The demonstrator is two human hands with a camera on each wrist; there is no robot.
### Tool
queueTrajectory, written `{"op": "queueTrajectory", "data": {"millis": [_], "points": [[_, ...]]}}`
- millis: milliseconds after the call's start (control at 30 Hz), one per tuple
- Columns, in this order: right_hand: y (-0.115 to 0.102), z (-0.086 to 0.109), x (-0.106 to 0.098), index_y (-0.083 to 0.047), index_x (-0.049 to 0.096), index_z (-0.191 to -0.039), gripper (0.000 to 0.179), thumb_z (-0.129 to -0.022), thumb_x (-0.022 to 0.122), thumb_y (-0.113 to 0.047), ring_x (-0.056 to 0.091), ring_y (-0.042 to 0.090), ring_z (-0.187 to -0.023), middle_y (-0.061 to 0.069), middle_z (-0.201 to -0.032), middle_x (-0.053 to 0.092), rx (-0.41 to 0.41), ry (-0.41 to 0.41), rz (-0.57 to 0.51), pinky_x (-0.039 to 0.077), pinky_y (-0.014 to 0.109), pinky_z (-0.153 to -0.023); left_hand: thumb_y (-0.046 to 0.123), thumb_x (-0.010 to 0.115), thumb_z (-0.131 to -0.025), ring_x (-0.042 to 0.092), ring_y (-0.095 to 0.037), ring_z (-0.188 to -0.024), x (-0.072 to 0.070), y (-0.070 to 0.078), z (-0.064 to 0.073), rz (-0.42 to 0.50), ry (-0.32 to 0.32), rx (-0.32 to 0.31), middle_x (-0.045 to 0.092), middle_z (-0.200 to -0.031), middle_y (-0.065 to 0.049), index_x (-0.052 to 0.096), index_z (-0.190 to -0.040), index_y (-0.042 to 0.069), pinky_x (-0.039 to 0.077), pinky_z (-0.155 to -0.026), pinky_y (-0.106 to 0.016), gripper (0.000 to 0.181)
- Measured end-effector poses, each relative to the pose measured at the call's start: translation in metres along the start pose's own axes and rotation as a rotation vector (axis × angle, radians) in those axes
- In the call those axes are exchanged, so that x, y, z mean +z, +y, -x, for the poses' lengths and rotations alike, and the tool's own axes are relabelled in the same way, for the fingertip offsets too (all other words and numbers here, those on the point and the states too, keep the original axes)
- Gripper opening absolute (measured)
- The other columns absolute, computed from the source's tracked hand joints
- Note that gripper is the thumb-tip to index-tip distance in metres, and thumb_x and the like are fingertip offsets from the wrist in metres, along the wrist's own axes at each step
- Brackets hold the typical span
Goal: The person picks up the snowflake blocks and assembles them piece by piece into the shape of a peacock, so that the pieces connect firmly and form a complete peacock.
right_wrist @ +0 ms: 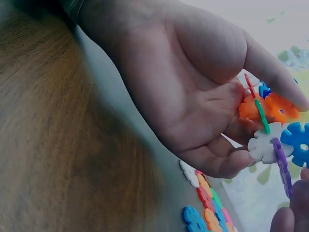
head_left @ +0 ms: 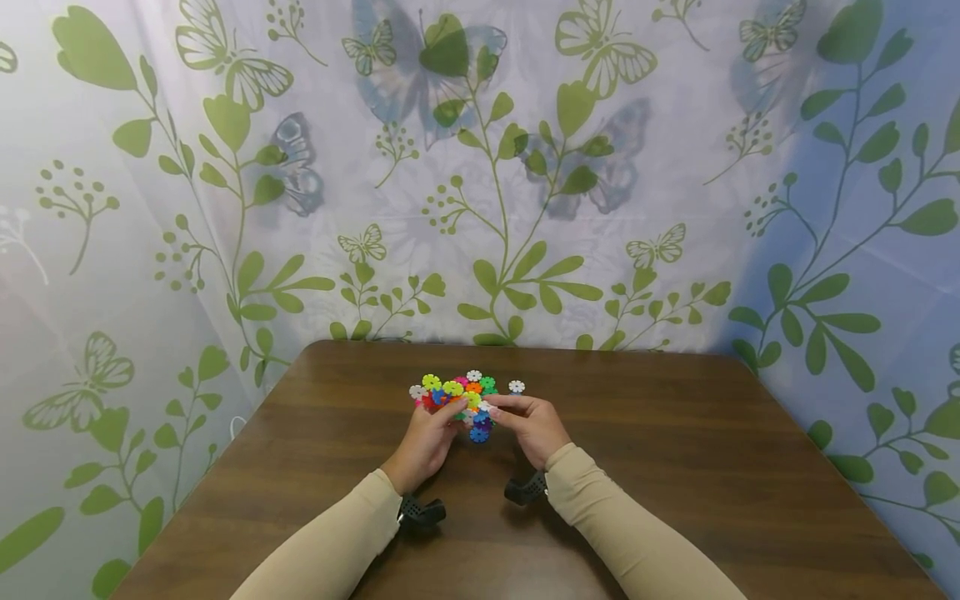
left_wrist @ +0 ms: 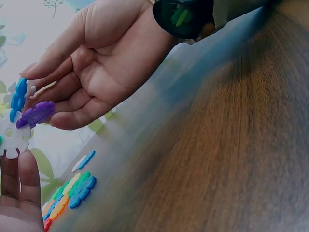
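Both hands hold a cluster of interlocking flower-shaped plastic discs (head_left: 474,404) over the table. My left hand (head_left: 426,442) grips it from the left. In the left wrist view its thumb presses by a blue disc (left_wrist: 18,100), with a purple disc (left_wrist: 37,114) and a white disc (left_wrist: 13,140) joined below. My right hand (head_left: 536,429) pinches the cluster's right side. The right wrist view has orange discs (right_wrist: 280,108) by its thumb, and a green disc (right_wrist: 262,116) and a purple disc (right_wrist: 282,166) slotted edge-on to a white disc (right_wrist: 263,145).
Loose coloured discs (right_wrist: 211,220) lie on the brown wooden table (head_left: 315,467) beyond the hands. A white disc (head_left: 517,387) sits to their right. Behind the table hangs a curtain (head_left: 525,275) with leaves and butterflies. Black wrist cameras (head_left: 422,514) are strapped under both wrists.
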State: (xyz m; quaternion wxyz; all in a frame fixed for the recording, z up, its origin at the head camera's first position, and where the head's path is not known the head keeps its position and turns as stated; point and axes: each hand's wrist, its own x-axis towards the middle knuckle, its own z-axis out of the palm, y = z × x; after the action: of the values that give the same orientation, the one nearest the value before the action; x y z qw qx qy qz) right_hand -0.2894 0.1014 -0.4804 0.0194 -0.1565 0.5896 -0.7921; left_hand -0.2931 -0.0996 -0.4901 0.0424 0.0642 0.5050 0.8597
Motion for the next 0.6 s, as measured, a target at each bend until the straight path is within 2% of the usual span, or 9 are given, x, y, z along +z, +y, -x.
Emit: {"op": "queueTrajectory", "data": {"millis": [133,333,433,600], "points": [[-0.0008,0.0017,0.0034,0.020,0.064,-0.126,0.030,-0.097,0.068,0.013,0.064,0.028,-0.120,0.027,-0.127,0.068,0.013,0.007,-0.020,0.052,0.036,-0.101,0.018,0.079,-0.098,0.066,-0.023,-0.090,0.0002,-0.0007,-0.0003,0.003,-0.006,0.014,0.072,-0.114,-0.013,0.061,-0.127,-0.003,0.058,-0.085,-0.037,0.041],[-0.0016,0.0044,0.0073,0.017,0.066,-0.126,0.029,-0.098,0.069,0.010,0.064,0.027,-0.122,0.021,-0.127,0.070,0.068,0.028,-0.048,0.051,0.035,-0.104,0.017,0.072,-0.103,0.068,-0.022,-0.096,0.0019,0.0003,-0.0010,-0.002,0.009,0.005,0.071,-0.120,-0.015,0.063,-0.128,-0.001,0.058,-0.085,-0.035,0.032],[0.0003,0.0036,0.0086,0.015,0.068,-0.126,0.029,-0.097,0.071,0.007,0.064,0.026,-0.121,0.019,-0.127,0.071,0.089,0.051,-0.039,0.050,0.036,-0.104,0.017,0.071,-0.104,0.067,-0.022,-0.094,0.0023,0.0005,-0.0013,0.000,0.020,-0.006,0.071,-0.118,-0.013,0.063,-0.128,-0.002,0.058,-0.084,-0.034,0.031],[0.0018,0.0033,0.0107,0.011,0.071,-0.124,0.029,-0.098,0.074,0.002,0.066,0.026,-0.114,0.017,-0.124,0.073,0.108,0.079,0.001,0.049,0.046,-0.104,0.015,0.070,-0.105,0.065,-0.020,-0.087,0.0033,0.0002,-0.0010,0.041,0.041,-0.022,0.072,-0.110,-0.010,0.058,-0.132,-0.010,0.057,-0.079,-0.031,0.039]]}}
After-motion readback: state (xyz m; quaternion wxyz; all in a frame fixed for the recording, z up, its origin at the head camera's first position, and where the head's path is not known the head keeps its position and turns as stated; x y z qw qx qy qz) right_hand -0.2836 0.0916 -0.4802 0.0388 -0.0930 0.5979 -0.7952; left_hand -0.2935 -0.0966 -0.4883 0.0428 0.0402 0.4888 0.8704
